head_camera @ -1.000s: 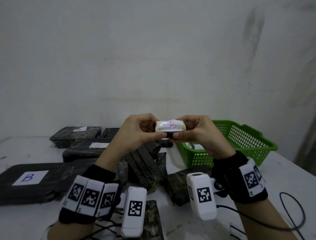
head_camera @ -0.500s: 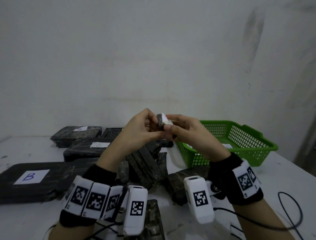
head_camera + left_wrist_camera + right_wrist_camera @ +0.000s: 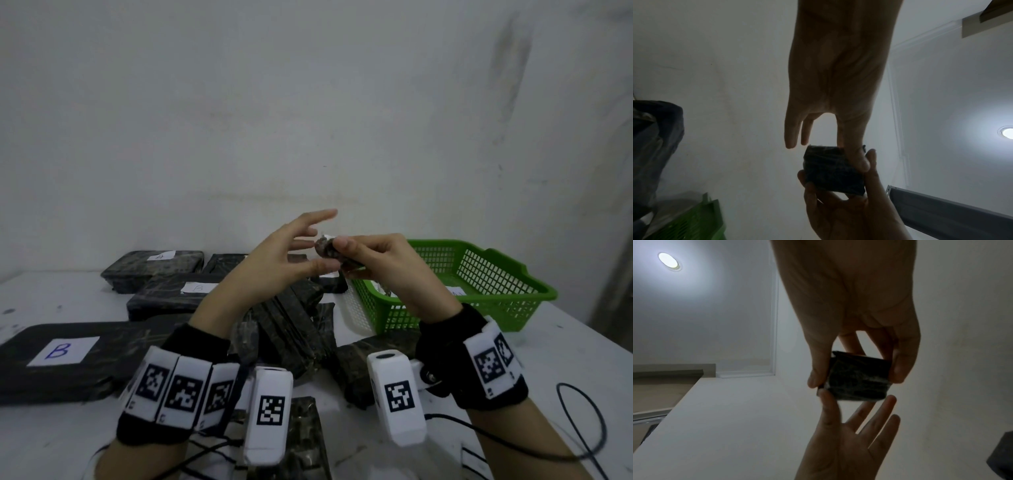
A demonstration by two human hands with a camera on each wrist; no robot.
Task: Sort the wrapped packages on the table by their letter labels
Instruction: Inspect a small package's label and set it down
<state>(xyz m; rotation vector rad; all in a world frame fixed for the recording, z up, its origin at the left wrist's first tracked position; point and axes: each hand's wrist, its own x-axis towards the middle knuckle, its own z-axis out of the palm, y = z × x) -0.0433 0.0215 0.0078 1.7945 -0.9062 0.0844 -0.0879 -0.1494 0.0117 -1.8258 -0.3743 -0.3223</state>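
Head view: small package point(image 3: 328, 247) is pinched by right hand point(image 3: 383, 270) alone, left hand point(image 3: 274, 263) fingers spread; a slip drops it off the worktop point(image 3: 41, 294).

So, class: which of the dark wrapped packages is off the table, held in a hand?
The small package, pinched by the right hand beside the green basket. All the others lie on the table.

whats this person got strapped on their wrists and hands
Both hands are bare. The left hand has a black wrist cuff ringed with white blocks bearing black square-pattern markers; the right hand wears the same. A white camera module with a marker sits below each wrist, with black cables.
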